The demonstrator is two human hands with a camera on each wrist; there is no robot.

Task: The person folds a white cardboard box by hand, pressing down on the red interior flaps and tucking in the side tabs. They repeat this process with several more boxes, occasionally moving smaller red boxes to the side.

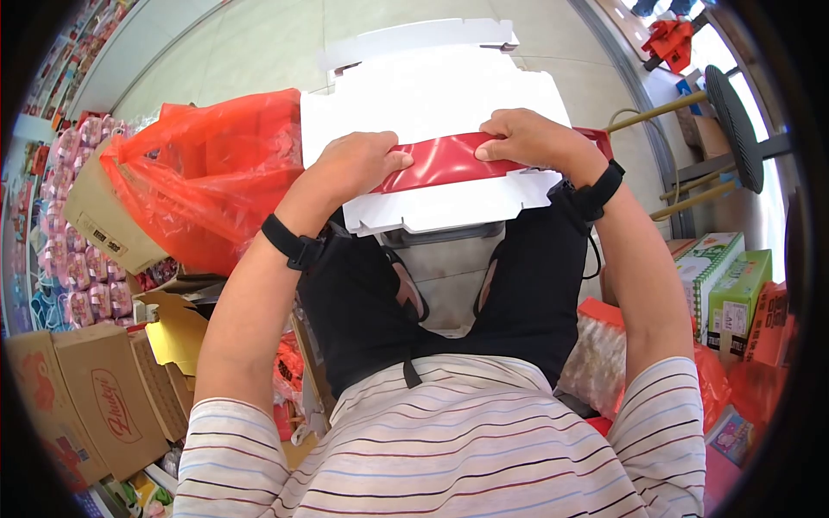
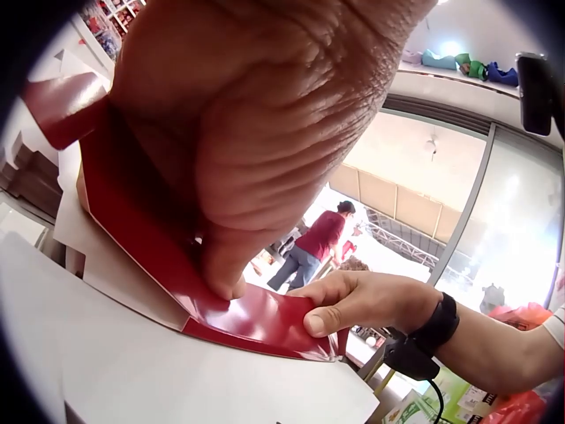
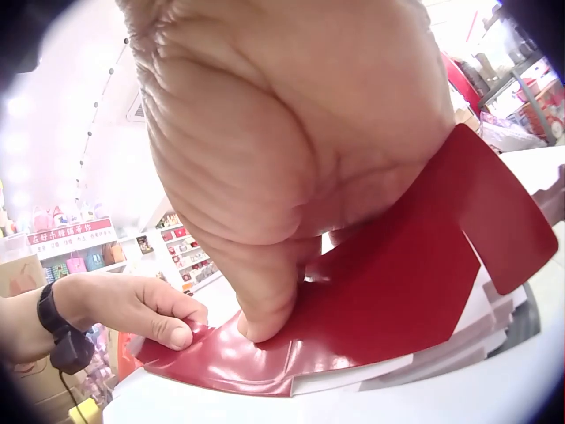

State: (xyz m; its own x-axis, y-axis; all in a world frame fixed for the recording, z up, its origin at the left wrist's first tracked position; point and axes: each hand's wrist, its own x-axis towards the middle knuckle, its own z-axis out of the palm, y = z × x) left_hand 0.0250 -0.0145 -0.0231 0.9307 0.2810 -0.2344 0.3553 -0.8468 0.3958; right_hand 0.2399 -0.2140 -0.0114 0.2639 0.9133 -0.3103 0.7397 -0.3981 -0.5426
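A glossy red cardboard piece (image 1: 445, 161) with flaps is bent across a stack of white die-cut cardboard sheets (image 1: 449, 91) in front of the person's knees. My left hand (image 1: 356, 161) pinches its left part, the thumb on the near red face and the fingers over the far side. Toward the right end, my right hand (image 1: 535, 138) pinches it the same way. In the left wrist view the red cardboard (image 2: 256, 322) bows between both thumbs, and a side flap sticks out past the left palm. The right wrist view shows another red flap (image 3: 508, 208) beyond the right hand.
To the left lies a red plastic bag (image 1: 224, 173), with cardboard boxes (image 1: 108, 397) nearer the body. Beside the right arm are green boxes (image 1: 738, 302) and a bubble-wrapped bundle (image 1: 591, 363). A stool (image 1: 730, 129) lies tipped at the right. Someone in red (image 2: 322, 238) stands farther off.
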